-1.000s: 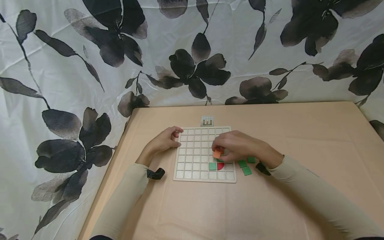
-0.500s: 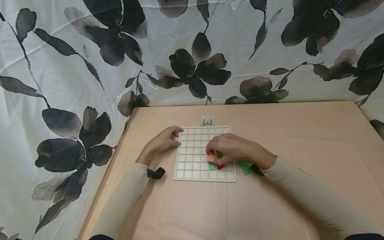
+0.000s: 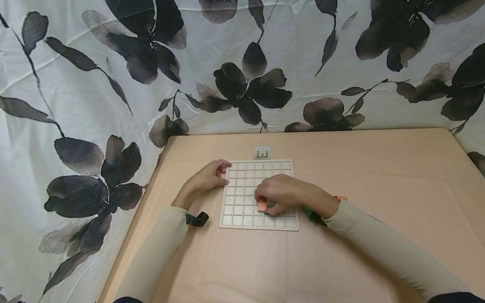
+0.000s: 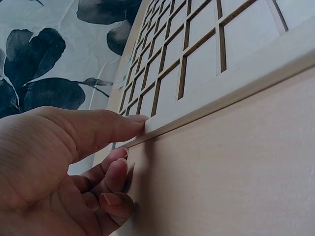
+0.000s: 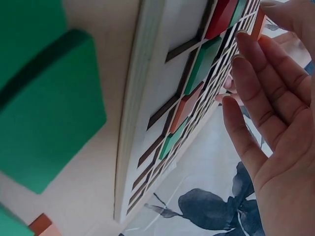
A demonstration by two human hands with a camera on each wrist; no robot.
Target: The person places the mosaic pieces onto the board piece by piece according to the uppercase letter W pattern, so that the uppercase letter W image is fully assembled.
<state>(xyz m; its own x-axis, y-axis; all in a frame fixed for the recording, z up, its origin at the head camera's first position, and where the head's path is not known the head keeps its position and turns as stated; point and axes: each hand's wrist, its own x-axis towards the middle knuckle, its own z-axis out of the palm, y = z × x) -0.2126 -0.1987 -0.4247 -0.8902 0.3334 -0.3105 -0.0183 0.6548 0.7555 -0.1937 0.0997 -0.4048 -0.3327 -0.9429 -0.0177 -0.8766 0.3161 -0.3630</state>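
My left hand (image 3: 206,176) grips the left rim of a white grid board (image 3: 250,224), near its far corner. In the left wrist view the thumb lies on top of the rim and the other fingers curl beside its edge. Over the lower right part of the board, my right hand (image 3: 280,193) pinches an orange tile (image 3: 262,206) between thumb and forefinger. Its other fingers extend in the right wrist view. There, a red piece (image 5: 220,19), a green tile (image 5: 203,64) and another orange tile (image 5: 186,107) sit in the grid. My right hand hides most of them in the head view.
Loose green tiles (image 3: 307,211) lie right of the board, partly under my right wrist; an orange piece (image 3: 342,198) shows behind it. A small patterned card (image 3: 262,152) lies beyond the board. A floral cloth (image 3: 227,33) hangs behind the table (image 3: 379,176).
My right hand has moved left and toward me across the board, carrying the orange tile. It now covers the red piece. My left hand has stayed at the rim.
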